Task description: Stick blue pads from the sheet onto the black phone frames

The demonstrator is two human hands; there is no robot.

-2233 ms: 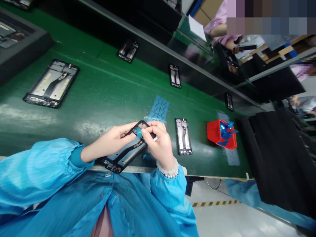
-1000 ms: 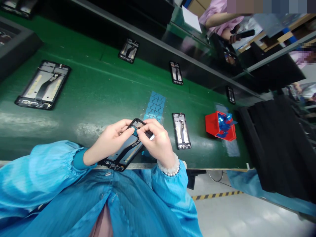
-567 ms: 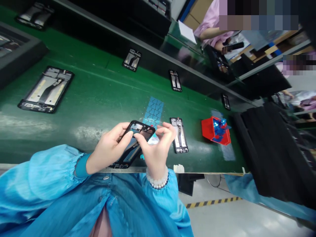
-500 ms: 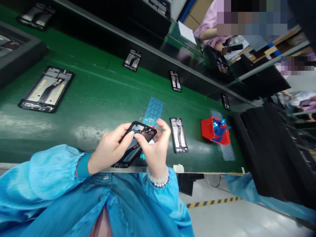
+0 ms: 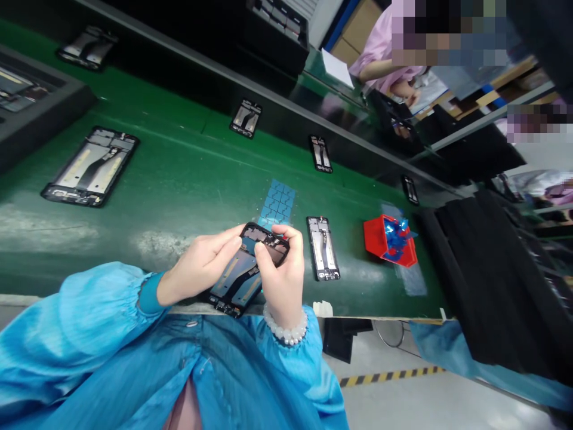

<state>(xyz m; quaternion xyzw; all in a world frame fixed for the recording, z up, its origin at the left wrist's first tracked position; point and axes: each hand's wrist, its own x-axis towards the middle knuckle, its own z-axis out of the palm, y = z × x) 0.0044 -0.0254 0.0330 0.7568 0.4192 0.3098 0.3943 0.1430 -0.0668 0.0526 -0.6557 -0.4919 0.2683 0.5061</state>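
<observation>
Both hands hold one opened phone frame (image 5: pixel 239 279), its inner side with a grey metal plate and dark ribbon cable facing me. My left hand (image 5: pixel 199 263) is closed on its left edge, thumb near the top. Round the upper right edge curls my right hand (image 5: pixel 282 269), with its thumb pressed on the inside of the frame. A sheet of blue adhesive pieces (image 5: pixel 278 200) lies on the bench just beyond the phone's top end. Another phone frame (image 5: pixel 323 248) lies to the right of my right hand.
On the green bench (image 5: pixel 179 173) lie a phone frame (image 5: pixel 92 167) at left and several more along the back. A red bin (image 5: pixel 375 239) holds crumpled blue film at right. Black covers (image 5: pixel 487 280) stand beyond it. Across the bench, a co-worker's arm (image 5: pixel 376 68) shows.
The phone frame has turned to face me more, showing more of its inside. My right thumb has moved away from the left thumb. The co-worker's hand no longer shows the dark object.
</observation>
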